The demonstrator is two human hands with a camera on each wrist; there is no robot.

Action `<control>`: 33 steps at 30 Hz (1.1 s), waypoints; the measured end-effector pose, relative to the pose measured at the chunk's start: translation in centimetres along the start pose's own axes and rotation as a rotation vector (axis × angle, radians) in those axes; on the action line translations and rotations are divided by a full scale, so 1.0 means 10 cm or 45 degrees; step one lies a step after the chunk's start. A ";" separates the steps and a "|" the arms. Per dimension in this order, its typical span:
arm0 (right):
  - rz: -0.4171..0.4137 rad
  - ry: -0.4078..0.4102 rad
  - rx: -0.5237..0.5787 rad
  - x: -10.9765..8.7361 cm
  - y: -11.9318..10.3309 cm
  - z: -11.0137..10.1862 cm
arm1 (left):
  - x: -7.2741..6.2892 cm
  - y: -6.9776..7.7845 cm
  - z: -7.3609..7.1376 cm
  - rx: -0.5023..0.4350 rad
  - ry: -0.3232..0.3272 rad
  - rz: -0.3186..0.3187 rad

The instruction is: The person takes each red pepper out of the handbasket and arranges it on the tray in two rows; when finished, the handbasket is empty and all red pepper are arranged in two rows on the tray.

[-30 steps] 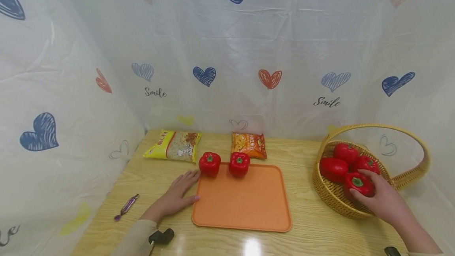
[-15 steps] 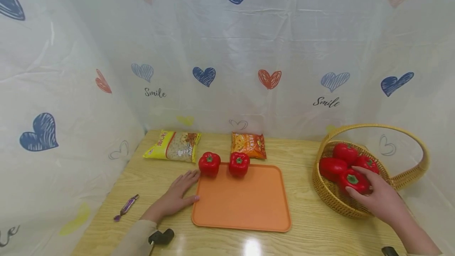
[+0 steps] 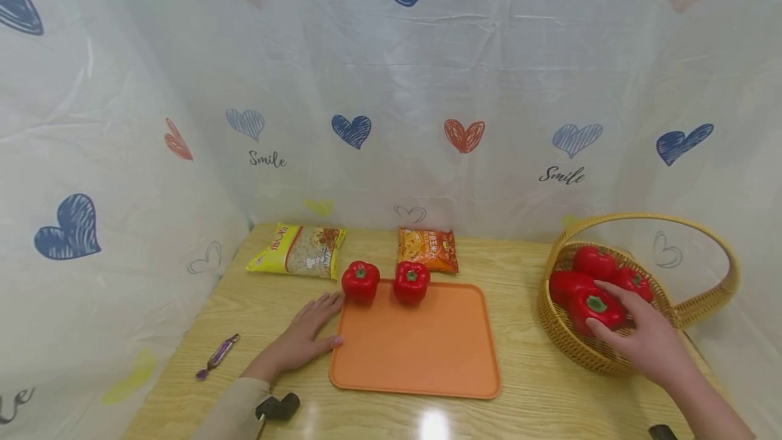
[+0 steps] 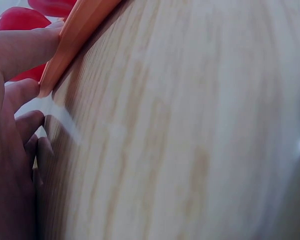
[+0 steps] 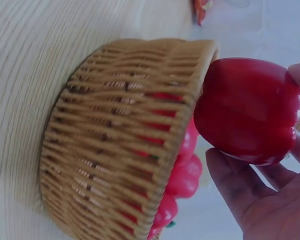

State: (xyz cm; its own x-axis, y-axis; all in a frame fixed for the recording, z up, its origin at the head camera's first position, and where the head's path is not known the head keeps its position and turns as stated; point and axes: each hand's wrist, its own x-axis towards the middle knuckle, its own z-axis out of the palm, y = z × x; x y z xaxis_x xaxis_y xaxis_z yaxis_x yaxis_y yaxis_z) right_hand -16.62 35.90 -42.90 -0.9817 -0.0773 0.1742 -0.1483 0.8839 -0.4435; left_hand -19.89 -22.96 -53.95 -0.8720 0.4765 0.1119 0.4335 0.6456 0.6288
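Upright red pepper [image 5: 250, 110] above wicker basket [image 5: 105, 140], orange tray [image 3: 415, 355] flat

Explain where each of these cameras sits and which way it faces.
Head: worn on the person's head, facing forward and down at the table, orange tray and wicker basket; left hand, left sleeve, right hand and right forearm show.
Left wrist: on that wrist, looking at the tray's edge and tabletop; part of the left hand shows.
Right wrist: on that wrist, facing the basket's side and the held red pepper; part of the right hand shows.
Shared: head and right wrist both show the basket and held pepper.
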 end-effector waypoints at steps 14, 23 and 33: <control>-0.095 0.019 0.040 -0.02 -0.23 0.08 | 0.00 -0.01 0.02 0.007 -0.003 -0.012; -0.154 0.053 0.075 0.02 -0.32 0.14 | 0.00 0.02 0.00 0.000 -0.002 -0.018; -0.215 0.058 0.073 0.07 -0.41 0.34 | 0.00 0.02 -0.01 -0.001 0.001 -0.017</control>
State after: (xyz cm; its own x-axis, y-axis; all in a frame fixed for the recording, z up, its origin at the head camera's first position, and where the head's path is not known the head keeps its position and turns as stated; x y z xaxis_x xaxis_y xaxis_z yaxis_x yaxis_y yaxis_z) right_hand -17.10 30.61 -43.92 -0.9360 -0.1999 0.2897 -0.3182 0.8323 -0.4539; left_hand -19.84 -22.85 -53.79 -0.8778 0.4676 0.1038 0.4215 0.6512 0.6311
